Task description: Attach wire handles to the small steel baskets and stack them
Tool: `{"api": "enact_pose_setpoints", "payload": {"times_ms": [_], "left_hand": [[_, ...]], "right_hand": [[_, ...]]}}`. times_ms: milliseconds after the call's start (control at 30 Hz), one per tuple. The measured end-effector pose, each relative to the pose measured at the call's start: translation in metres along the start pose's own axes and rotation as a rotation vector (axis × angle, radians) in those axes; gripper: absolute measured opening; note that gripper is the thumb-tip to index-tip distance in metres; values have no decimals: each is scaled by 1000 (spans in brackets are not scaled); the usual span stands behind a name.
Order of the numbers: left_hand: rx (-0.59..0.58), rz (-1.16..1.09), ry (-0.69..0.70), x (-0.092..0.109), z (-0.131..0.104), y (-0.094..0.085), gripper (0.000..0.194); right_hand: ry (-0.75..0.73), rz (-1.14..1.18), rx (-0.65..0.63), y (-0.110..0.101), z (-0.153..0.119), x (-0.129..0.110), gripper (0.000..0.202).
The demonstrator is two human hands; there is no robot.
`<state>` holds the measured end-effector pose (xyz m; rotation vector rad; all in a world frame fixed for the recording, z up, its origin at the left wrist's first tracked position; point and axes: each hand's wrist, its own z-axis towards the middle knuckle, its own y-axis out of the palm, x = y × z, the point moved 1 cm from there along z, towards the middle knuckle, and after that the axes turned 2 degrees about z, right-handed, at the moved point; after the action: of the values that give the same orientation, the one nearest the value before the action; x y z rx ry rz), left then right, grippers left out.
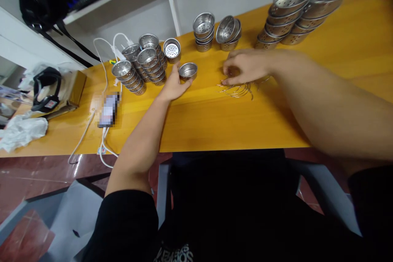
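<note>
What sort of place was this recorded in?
Probably a small workshop or a makeshift workroom, though it could be an office corner. Round, perforated silver metal cups stand in stacks on a long yellow-brown wooden table, with white open shelving behind it.

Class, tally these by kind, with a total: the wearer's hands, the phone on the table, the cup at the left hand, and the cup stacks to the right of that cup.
Hands, left hand and right hand: 2
Phone: 1
Cup at the left hand: 1
Cup stacks to its right: 4
Total: 8
</note>
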<state>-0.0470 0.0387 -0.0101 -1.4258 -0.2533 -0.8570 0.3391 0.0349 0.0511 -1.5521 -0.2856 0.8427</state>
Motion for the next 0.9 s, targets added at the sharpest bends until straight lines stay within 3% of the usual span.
{"api": "enact_pose_setpoints", "payload": {"times_ms": [133, 200, 367, 533, 633, 733, 900], "left_hand": [[-5, 29, -11, 13, -5, 1, 113], [-10, 30, 13, 21, -8, 1, 105], [-12, 31, 46, 35, -14, -2, 91], [-12, 30, 15, 40, -16, -2, 81], [-14, 6, 12, 37, -15, 0, 82], [-19, -15, 29, 30, -13, 4, 85], [16, -76, 80, 17, -8, 7, 89]], "right_hand": [[11, -46, 175, -12, 4, -30, 21], [-14, -15, 225, -10, 13, -44, 37], [-52, 107, 212, 4, 61, -67, 66], [15, 39, 103, 3, 126, -82, 66], [50, -4, 32, 2, 154, -89, 52], [88, -47, 0, 4, 165, -90, 38], [120, -90, 49, 0, 153, -80, 38]]}}
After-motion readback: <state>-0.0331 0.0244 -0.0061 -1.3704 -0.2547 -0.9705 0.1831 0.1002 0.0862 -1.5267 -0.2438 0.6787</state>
